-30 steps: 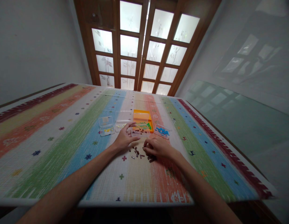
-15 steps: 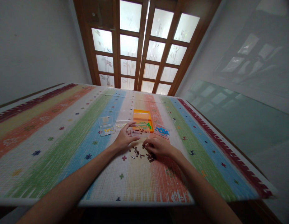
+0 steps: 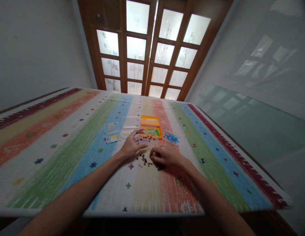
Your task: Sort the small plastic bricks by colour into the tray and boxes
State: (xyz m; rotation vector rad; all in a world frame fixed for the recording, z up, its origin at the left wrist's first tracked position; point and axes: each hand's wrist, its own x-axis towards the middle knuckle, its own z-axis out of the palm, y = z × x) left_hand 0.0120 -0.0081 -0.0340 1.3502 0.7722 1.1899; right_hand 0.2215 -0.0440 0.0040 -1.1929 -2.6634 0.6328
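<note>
Several small dark brown pieces (image 3: 143,159) lie scattered on the striped cloth between my hands. My left hand (image 3: 131,145) rests at the left side of a clear plastic box (image 3: 153,141) with brown pieces in it, its fingers apart and touching the box edge. Over the right part of the loose pieces is my right hand (image 3: 164,155), its thumb and index finger pinched together. Whatever may be between those fingertips is too small to make out, and some brown pieces are hidden beneath the hand.
Behind the clear box stands an orange case (image 3: 160,131) with green pieces. A clear box of blue pieces (image 3: 171,138) is at its right. To the left are an open box with yellow pieces (image 3: 113,137) and another with pale pieces (image 3: 127,132).
My right hand has shifted slightly down and to the left over the brown pieces, covering more of them. My left hand has stayed in place at the clear box.
</note>
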